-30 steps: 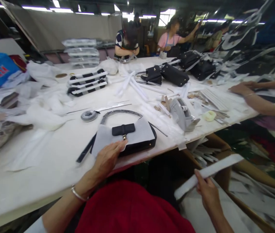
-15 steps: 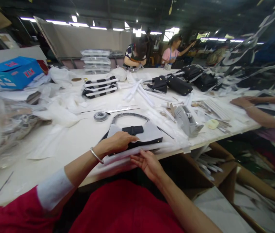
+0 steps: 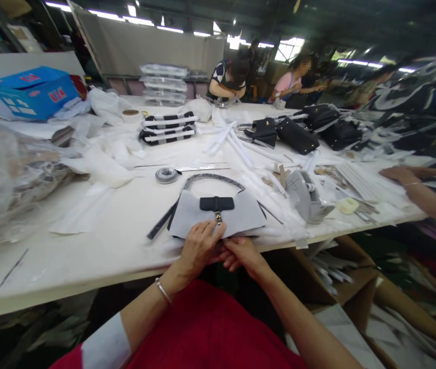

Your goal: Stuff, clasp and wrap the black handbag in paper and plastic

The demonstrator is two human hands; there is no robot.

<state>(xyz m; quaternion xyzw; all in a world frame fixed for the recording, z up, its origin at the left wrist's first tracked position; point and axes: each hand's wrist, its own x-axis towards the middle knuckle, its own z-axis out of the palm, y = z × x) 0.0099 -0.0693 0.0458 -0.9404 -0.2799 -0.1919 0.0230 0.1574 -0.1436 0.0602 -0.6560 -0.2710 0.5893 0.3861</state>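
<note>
A black handbag (image 3: 171,219) lies on the table before me, its front covered by a white protective sheet (image 3: 190,211). Above the gold-coloured clasp (image 3: 218,218), a black strap tab (image 3: 216,203) shows over the sheet. The wrapped handle (image 3: 213,176) arches away from me. My left hand (image 3: 201,245) is closed over the bag's near edge, fingers on the sheet beside the clasp. Just right of it, my right hand (image 3: 244,254) has curled fingers, pinched at the bag's near edge; whatever is between them is hidden.
A tape roll (image 3: 166,175) lies behind the bag, left of a grey tape dispenser (image 3: 306,197). Black bags (image 3: 297,136) and white strips (image 3: 236,148) lie farther back. A blue box (image 3: 33,92) stands left. A co-worker's arm (image 3: 425,192) reaches in at right; cartons (image 3: 356,277) stand below.
The white sheet now lies flatter over the bag's front, and the clasp has come into view. My left hand has moved down to the near edge; my right hand has curled its fingers there.
</note>
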